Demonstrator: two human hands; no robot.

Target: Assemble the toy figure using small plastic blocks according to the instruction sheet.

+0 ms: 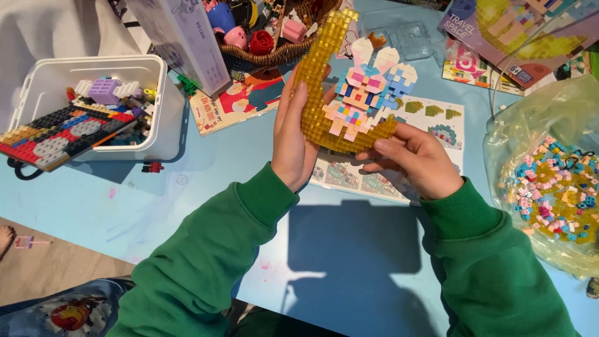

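Note:
A yellow crescent moon built of small translucent bricks [319,68] is held up above the blue table [206,187]. A pink, white and blue rabbit figure [365,87] of small bricks sits in its curve. My left hand [293,140] lies flat against the moon's left side and back. My right hand [415,159] grips the moon's lower right tip with thumb and fingers. Both sleeves are green. A printed instruction sheet [437,122] lies under the model.
A white tub [165,118] of mixed bricks stands at the left. A clear plastic bag [555,181] of small pink, blue and yellow bricks lies at the right. A wicker basket [281,53] of toys, a tall box [181,37] and colourful packaging [499,37] sit at the back.

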